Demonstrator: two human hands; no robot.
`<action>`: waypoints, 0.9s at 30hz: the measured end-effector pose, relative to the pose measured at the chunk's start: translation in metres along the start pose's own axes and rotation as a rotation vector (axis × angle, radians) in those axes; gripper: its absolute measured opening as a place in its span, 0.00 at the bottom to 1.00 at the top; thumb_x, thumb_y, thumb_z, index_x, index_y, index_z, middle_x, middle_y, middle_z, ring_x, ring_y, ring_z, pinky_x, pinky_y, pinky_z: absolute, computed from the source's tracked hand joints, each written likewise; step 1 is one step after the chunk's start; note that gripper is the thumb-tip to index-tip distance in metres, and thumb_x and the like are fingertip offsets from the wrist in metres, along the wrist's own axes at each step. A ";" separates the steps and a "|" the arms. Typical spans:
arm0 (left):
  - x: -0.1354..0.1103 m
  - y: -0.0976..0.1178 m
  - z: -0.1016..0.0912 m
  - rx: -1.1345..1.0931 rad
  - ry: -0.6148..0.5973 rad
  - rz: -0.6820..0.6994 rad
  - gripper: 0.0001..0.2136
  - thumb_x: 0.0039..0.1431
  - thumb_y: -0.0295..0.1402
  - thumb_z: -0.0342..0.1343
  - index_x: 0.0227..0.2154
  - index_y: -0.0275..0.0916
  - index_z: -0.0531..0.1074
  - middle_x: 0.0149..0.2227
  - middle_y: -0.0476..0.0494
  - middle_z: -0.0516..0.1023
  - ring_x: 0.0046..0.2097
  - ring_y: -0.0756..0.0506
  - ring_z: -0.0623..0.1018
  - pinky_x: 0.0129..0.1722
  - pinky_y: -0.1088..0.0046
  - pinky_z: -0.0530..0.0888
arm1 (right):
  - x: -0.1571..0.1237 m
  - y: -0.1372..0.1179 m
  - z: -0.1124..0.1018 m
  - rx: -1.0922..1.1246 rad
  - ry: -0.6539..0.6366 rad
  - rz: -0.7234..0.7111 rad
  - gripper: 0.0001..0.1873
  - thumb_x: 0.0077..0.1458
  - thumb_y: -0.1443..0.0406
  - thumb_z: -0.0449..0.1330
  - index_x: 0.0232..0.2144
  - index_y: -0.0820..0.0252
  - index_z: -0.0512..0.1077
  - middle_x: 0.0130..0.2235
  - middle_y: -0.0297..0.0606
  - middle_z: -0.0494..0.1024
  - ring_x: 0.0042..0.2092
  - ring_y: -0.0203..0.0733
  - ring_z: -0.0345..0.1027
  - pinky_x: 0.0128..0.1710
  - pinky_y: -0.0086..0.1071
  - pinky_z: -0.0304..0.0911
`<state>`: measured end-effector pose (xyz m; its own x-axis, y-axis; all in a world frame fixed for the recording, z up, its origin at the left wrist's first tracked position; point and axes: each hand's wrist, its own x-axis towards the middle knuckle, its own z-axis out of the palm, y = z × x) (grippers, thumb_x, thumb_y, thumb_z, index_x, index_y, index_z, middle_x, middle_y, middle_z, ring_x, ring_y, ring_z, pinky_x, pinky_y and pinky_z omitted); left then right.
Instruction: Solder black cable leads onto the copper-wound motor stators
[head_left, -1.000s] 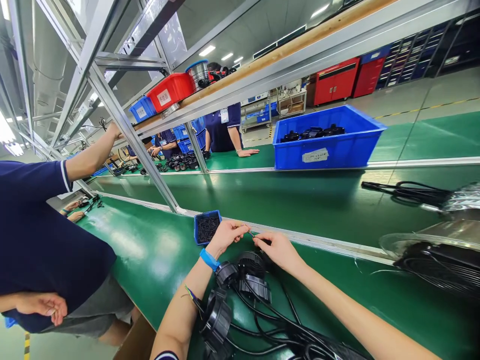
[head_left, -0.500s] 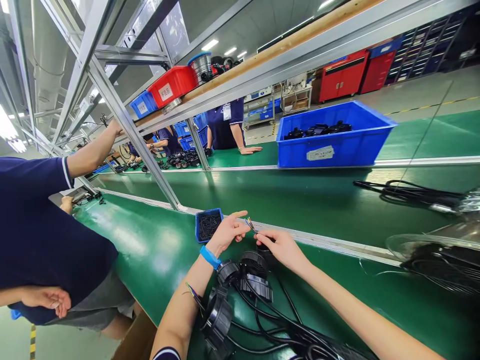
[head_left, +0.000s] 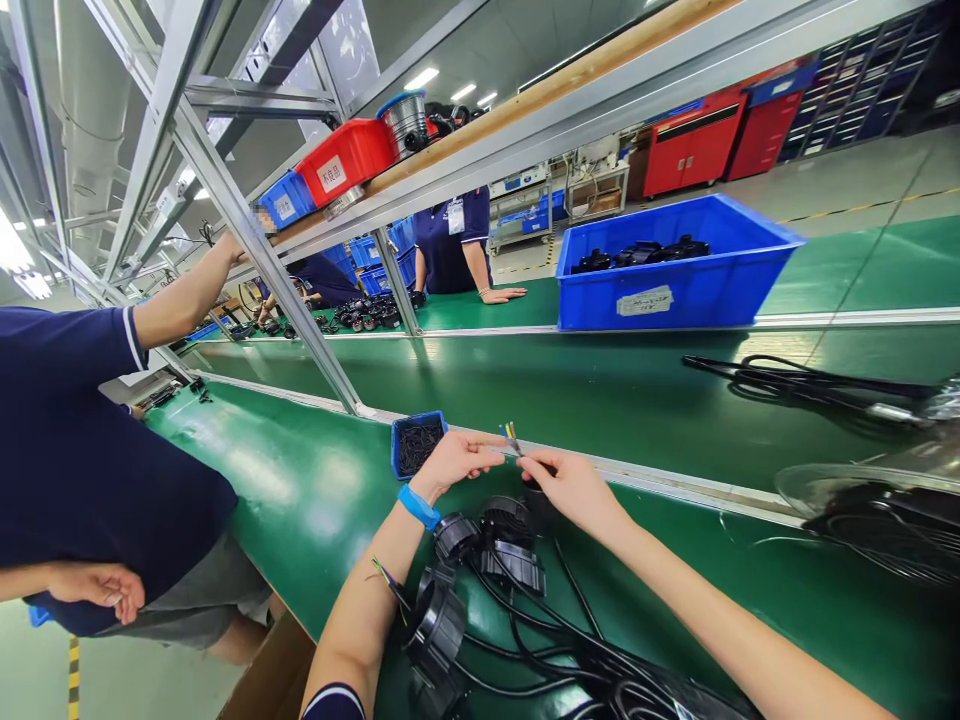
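Observation:
My right hand [head_left: 576,492] pinches a black cable near its stripped end. Several coloured wires [head_left: 511,436] stick up from that end, fanned apart. Under the right fingers is a dark round part, mostly hidden. My left hand [head_left: 466,462], with a blue band at the wrist, is open beside the wires. Its index finger stretches toward them; I cannot tell whether it touches. Below the hands lie black ribbed plastic housings [head_left: 514,565] with black cables [head_left: 592,660] running to the right. Another cable's coloured wires [head_left: 390,582] poke out by my left forearm.
A small blue bin [head_left: 418,446] of small black parts stands just left of my hands. Beyond the metal rail, a large blue bin [head_left: 667,290] holds black parts. A co-worker [head_left: 82,450] stands at the left. A metal post [head_left: 277,270] and shelf rise ahead.
The coloured wires have turned more upright and spread apart. My left index finger has lowered toward them, and my right hand has shifted slightly right.

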<state>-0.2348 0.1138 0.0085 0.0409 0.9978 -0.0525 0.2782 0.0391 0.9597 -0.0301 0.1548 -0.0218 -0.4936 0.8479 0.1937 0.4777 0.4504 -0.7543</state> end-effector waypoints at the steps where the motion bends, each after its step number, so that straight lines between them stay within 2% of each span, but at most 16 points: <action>1: -0.002 0.004 -0.009 0.076 0.046 0.026 0.27 0.50 0.43 0.67 0.50 0.31 0.76 0.22 0.53 0.70 0.23 0.54 0.66 0.25 0.77 0.63 | 0.000 0.001 -0.006 -0.052 0.036 0.039 0.20 0.60 0.57 0.49 0.28 0.58 0.78 0.31 0.42 0.81 0.34 0.49 0.74 0.36 0.38 0.64; 2: -0.004 0.007 -0.020 0.197 0.113 0.055 0.26 0.53 0.40 0.65 0.53 0.32 0.74 0.23 0.53 0.71 0.24 0.53 0.68 0.27 0.77 0.65 | -0.001 0.002 -0.012 -0.108 0.075 0.079 0.20 0.60 0.58 0.49 0.30 0.59 0.78 0.31 0.45 0.81 0.35 0.53 0.74 0.37 0.41 0.64; 4: -0.008 0.011 -0.042 0.592 0.263 0.062 0.17 0.60 0.38 0.60 0.49 0.34 0.76 0.27 0.49 0.75 0.30 0.50 0.73 0.33 0.74 0.69 | -0.003 -0.001 -0.024 -0.223 0.171 0.131 0.19 0.60 0.62 0.49 0.36 0.65 0.79 0.36 0.55 0.80 0.40 0.61 0.73 0.42 0.49 0.63; 6: -0.013 0.012 -0.062 0.980 0.351 -0.015 0.12 0.63 0.37 0.56 0.41 0.35 0.79 0.34 0.42 0.79 0.38 0.45 0.77 0.41 0.71 0.71 | -0.008 -0.013 -0.030 -0.365 0.310 0.063 0.21 0.61 0.64 0.49 0.47 0.71 0.76 0.46 0.62 0.77 0.49 0.66 0.69 0.48 0.54 0.59; 8: -0.017 0.008 -0.073 1.174 0.342 -0.100 0.11 0.63 0.37 0.57 0.37 0.36 0.80 0.41 0.36 0.80 0.44 0.41 0.78 0.45 0.68 0.71 | -0.015 -0.030 -0.026 -0.472 0.370 -0.079 0.23 0.63 0.65 0.48 0.54 0.71 0.71 0.52 0.61 0.73 0.52 0.63 0.67 0.50 0.51 0.59; 9: -0.018 0.005 -0.076 1.195 0.319 -0.121 0.10 0.61 0.37 0.59 0.37 0.36 0.80 0.43 0.35 0.80 0.46 0.40 0.78 0.46 0.67 0.71 | -0.019 -0.039 -0.021 -0.489 0.326 -0.122 0.22 0.65 0.64 0.47 0.55 0.69 0.70 0.50 0.59 0.75 0.50 0.60 0.69 0.49 0.48 0.60; 10: -0.018 0.002 -0.076 1.196 0.291 -0.131 0.10 0.60 0.37 0.61 0.38 0.36 0.80 0.43 0.35 0.80 0.47 0.39 0.78 0.46 0.67 0.72 | -0.023 -0.047 -0.015 -0.462 0.224 -0.118 0.22 0.66 0.61 0.47 0.53 0.68 0.72 0.46 0.56 0.77 0.46 0.58 0.71 0.46 0.45 0.61; 13: -0.017 -0.004 -0.072 1.220 0.223 -0.144 0.11 0.57 0.38 0.63 0.40 0.38 0.80 0.44 0.37 0.80 0.48 0.39 0.78 0.47 0.68 0.72 | -0.032 -0.059 0.005 -0.246 -0.144 0.046 0.25 0.67 0.53 0.46 0.40 0.64 0.76 0.33 0.51 0.78 0.37 0.56 0.73 0.39 0.42 0.61; 15: -0.015 -0.005 -0.069 1.223 0.211 -0.138 0.11 0.58 0.36 0.63 0.41 0.38 0.79 0.45 0.37 0.80 0.48 0.39 0.78 0.48 0.68 0.72 | -0.032 -0.057 0.014 -0.120 -0.262 0.085 0.28 0.67 0.49 0.44 0.33 0.61 0.76 0.31 0.48 0.78 0.36 0.53 0.73 0.38 0.39 0.59; 18: -0.013 -0.005 -0.069 1.201 0.202 -0.106 0.10 0.57 0.32 0.63 0.42 0.38 0.79 0.43 0.39 0.81 0.46 0.41 0.79 0.47 0.69 0.72 | -0.026 -0.046 0.019 0.035 -0.330 0.069 0.30 0.67 0.48 0.43 0.24 0.58 0.71 0.29 0.40 0.76 0.33 0.45 0.69 0.36 0.35 0.56; 22: -0.011 -0.004 -0.075 1.159 0.182 -0.047 0.09 0.57 0.27 0.60 0.41 0.37 0.79 0.39 0.41 0.83 0.43 0.43 0.80 0.47 0.70 0.72 | -0.020 -0.039 0.019 0.246 -0.355 0.135 0.28 0.61 0.48 0.50 0.16 0.58 0.59 0.19 0.30 0.59 0.24 0.36 0.53 0.28 0.32 0.46; 24: -0.011 -0.005 -0.081 1.141 0.184 -0.017 0.10 0.59 0.26 0.57 0.42 0.37 0.80 0.41 0.41 0.83 0.45 0.42 0.80 0.49 0.69 0.72 | -0.022 -0.041 0.018 0.364 -0.367 0.174 0.27 0.57 0.48 0.54 0.16 0.57 0.57 0.18 0.27 0.54 0.23 0.33 0.47 0.26 0.31 0.42; 27: -0.009 -0.011 -0.091 1.095 0.227 0.017 0.13 0.60 0.27 0.53 0.43 0.37 0.80 0.47 0.40 0.82 0.50 0.40 0.79 0.55 0.66 0.70 | -0.024 -0.046 0.013 0.551 -0.346 0.200 0.24 0.51 0.49 0.60 0.16 0.58 0.60 0.18 0.26 0.57 0.24 0.32 0.48 0.26 0.30 0.43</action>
<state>-0.3251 0.1093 0.0239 -0.0921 0.9889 0.1169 0.9788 0.0684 0.1929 -0.0497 0.1103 -0.0003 -0.6824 0.7202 -0.1252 0.1892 0.0086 -0.9819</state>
